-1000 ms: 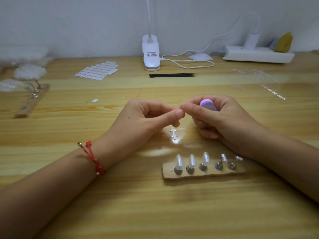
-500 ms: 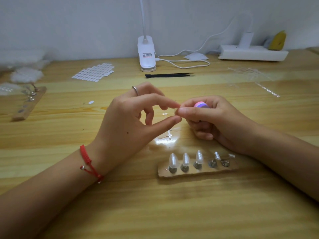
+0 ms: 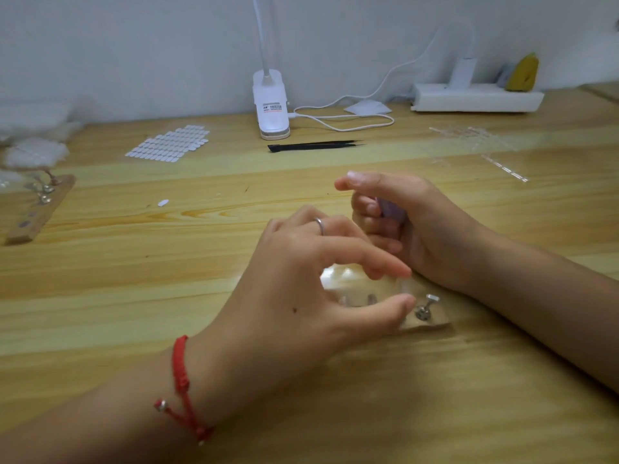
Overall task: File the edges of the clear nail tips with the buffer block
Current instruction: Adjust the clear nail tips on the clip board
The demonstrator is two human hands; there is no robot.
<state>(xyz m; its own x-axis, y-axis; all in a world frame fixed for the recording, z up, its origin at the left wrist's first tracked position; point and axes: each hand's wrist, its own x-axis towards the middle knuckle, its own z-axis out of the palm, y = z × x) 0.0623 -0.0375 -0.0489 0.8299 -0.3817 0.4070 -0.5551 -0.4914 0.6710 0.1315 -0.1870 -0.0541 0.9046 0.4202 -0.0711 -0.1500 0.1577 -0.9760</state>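
Note:
My left hand hovers low over the cardboard holder and covers most of it. Its thumb and index finger pinch a clear nail tip just above the holder. One metal stand with a small tip shows at the holder's right end, beside my thumb. My right hand rests behind the holder with its fingers curled round the purple buffer block, its thumb held out straight above. The other tips on the holder are mostly hidden.
A white clip lamp and its cable stand at the back, with black tweezers in front. A sheet of white stickers lies back left, a second wooden holder far left, a power strip and clear strips at right.
My left hand has dropped from in front of the right hand down onto the cardboard holder, carrying the clear tip. The right hand has turned the buffer block inward and lifted its thumb.

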